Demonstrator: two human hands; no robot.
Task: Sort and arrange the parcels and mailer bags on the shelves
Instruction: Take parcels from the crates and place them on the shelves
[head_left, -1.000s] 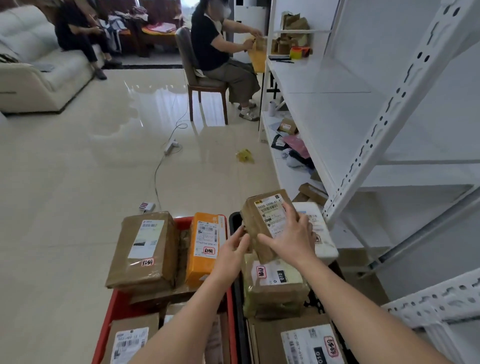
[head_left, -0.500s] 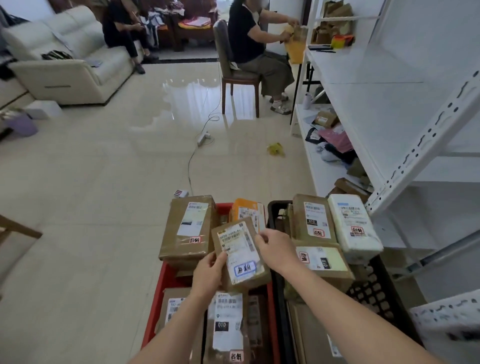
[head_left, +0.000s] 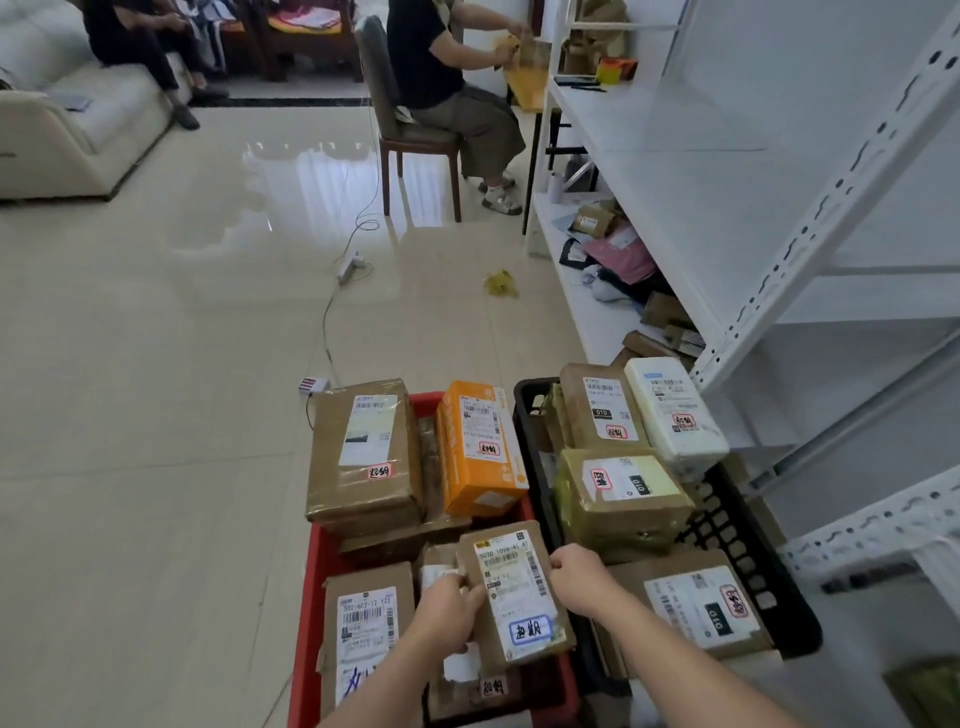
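Hands (head_left: 514, 592) on parcel (head_left: 514, 587) above red crate (head_left: 306, 623)

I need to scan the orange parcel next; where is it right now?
The orange parcel lies at the far end of the red crate, between a large brown parcel on its left and the black crate on its right.

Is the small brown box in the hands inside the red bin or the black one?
Red: the small brown cardboard parcel, held by both hands, sits over the red plastic crate.

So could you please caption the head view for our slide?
Both hands, left hand and right hand, hold a small brown parcel over the red crate.
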